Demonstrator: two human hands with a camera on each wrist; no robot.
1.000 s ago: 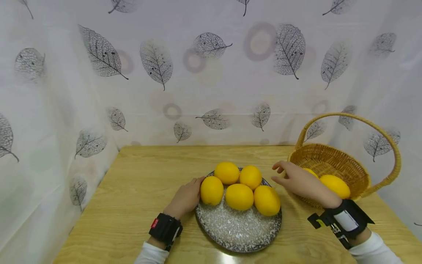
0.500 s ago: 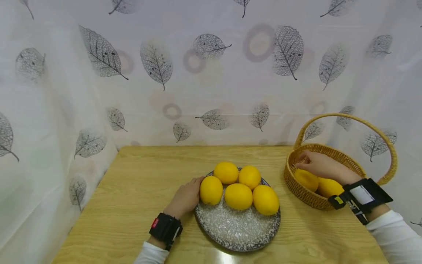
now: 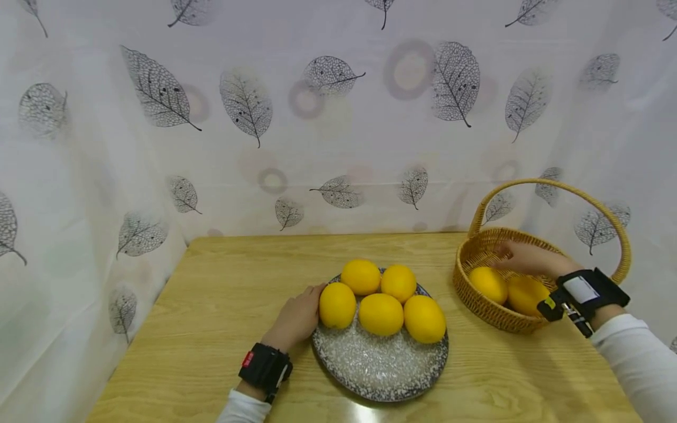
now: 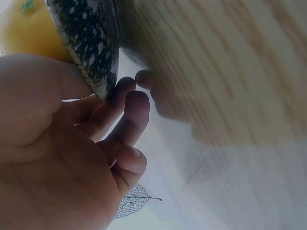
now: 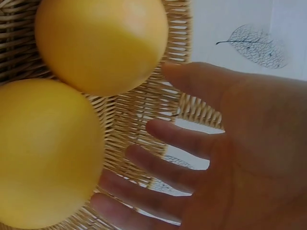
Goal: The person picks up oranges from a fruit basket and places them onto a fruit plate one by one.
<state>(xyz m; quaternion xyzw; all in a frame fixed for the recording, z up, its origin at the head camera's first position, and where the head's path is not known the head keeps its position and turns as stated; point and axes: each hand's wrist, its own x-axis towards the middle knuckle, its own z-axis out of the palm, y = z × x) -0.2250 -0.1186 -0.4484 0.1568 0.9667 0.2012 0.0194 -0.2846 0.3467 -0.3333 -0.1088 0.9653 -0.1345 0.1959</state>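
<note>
My left hand (image 3: 294,320) holds the left rim of a round speckled plate (image 3: 378,370). In the left wrist view its thumb lies over the plate's dark rim (image 4: 91,43) and its fingers reach beneath. Several oval yellow fruits (image 3: 381,314) are grouped on the far half of the plate. Inside the wicker basket (image 3: 478,305), my right hand (image 3: 531,258) hovers behind two more yellow fruits. The right wrist view shows its fingers (image 5: 163,165) spread and grasping nothing, the thumb tip right at the upper fruit (image 5: 103,45) and the lower fingertips beside the other fruit (image 5: 45,153).
The basket stands at the right of the wooden table (image 3: 238,282), its tall arched handle (image 3: 550,182) rising over the right hand. A pale curtain (image 3: 338,135) with a leaf print hangs behind the table and along its sides.
My right hand has moved right from the gap between plate and basket, over the basket's rim and down inside behind the fruits. My left hand has stayed at the plate's rim.
</note>
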